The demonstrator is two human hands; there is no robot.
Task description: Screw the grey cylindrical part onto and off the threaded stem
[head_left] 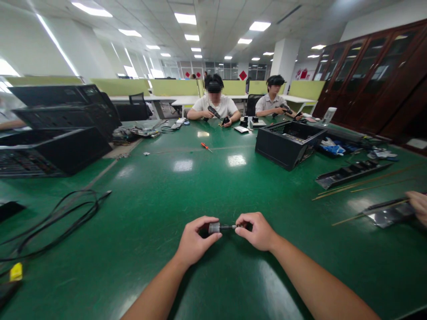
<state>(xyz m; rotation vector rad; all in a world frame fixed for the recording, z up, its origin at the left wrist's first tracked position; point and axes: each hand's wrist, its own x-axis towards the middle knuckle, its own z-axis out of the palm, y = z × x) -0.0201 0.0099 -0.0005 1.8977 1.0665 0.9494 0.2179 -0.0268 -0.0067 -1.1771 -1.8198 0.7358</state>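
Just above the green table (160, 186), my left hand (196, 240) is curled around a small grey metal cylinder (214, 228), thumb below and fingers above. A thin dark shaft (227, 227) runs from the cylinder to the right. At its far end my right hand (255, 231) pinches a tiny part between thumb and fingers. That part is mostly hidden by the fingertips. The two hands are a short gap apart, with the shaft lying level between them.
An orange screwdriver (204, 146) lies farther back. Black computer cases (280, 149) stand at both sides, with black cables (90, 209) at left. Two people sit across the table. Another person's hand (418, 206) is at the right edge near thin sticks (348, 218).
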